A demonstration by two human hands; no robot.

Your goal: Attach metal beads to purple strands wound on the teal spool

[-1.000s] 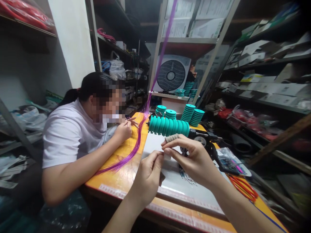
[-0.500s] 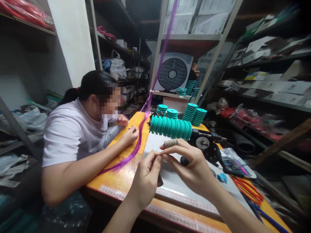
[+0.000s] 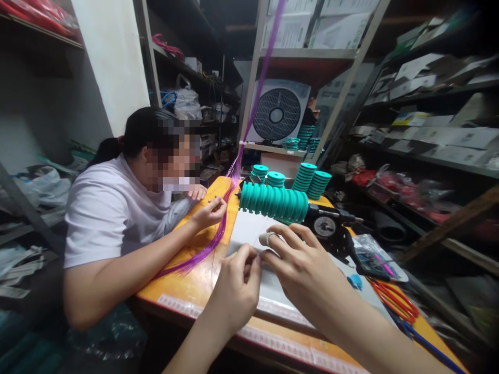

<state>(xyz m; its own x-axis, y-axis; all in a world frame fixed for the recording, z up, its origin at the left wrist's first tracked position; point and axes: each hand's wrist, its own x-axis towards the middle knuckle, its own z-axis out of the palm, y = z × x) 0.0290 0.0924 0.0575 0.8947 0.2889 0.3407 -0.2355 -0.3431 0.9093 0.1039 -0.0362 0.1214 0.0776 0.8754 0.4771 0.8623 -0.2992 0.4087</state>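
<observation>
My left hand (image 3: 236, 286) is closed in a pinch above the front of the white board (image 3: 242, 228). Its thumb and forefinger meet the fingertips of my right hand (image 3: 300, 265). A finger of that right hand wears a beige wrap, and the other fingers are raised and bent over the pinch. Whatever lies between the fingertips is too fine to make out. Just beyond my hands, a row of teal ridged spools (image 3: 273, 203) sits on a horizontal shaft with a dial counter (image 3: 324, 226) at its right end.
A co-worker (image 3: 128, 208) sits at the left, one forearm on the orange table (image 3: 191, 283). Long purple strands (image 3: 208, 252) hang from above onto it. Stacked teal spools (image 3: 304, 177) and a box fan (image 3: 277, 111) stand behind. Orange cable (image 3: 393, 301) lies at right.
My right hand has turned over the pinch, its wrapped finger lifting and its back now facing me. The co-worker's near hand has shifted slightly right, against the purple strands.
</observation>
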